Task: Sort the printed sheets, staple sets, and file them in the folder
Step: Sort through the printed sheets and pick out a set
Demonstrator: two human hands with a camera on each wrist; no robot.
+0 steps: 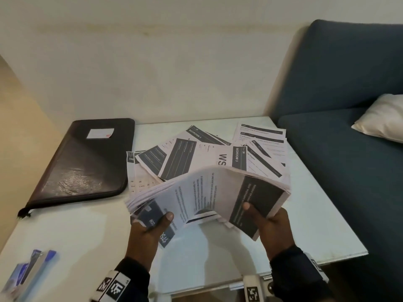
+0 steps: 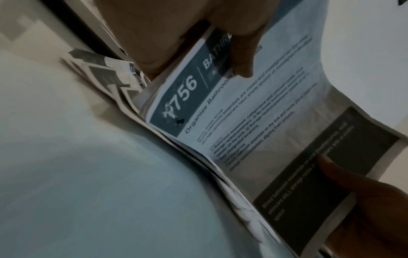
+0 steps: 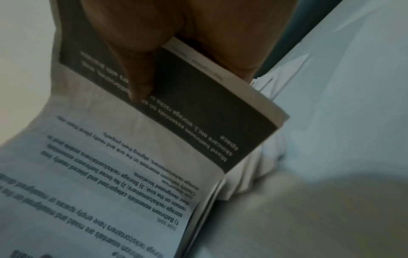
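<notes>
I hold a thick stack of printed sheets [image 1: 209, 197] above the white table [image 1: 309, 232], bowed upward in the middle. My left hand [image 1: 152, 225] grips its left end, thumb on top of the dark header. My right hand [image 1: 268, 221] grips the right end, thumb on the black band. In the left wrist view the top sheet [image 2: 253, 122] reads "756" and "Organize Bathroom". The right wrist view shows my thumb [image 3: 137, 73] pressed on the same sheet [image 3: 132, 174]. More loose sheets [image 1: 209, 153] lie fanned out on the table behind. A closed black zip folder [image 1: 87, 162] lies at the back left.
A blue stapler [image 1: 32, 269] with small boxes beside it sits at the table's front left corner. A dark blue sofa [image 1: 349, 138] with a pale cushion [image 1: 383, 116] stands close against the table's right edge. A cream wall runs behind the table.
</notes>
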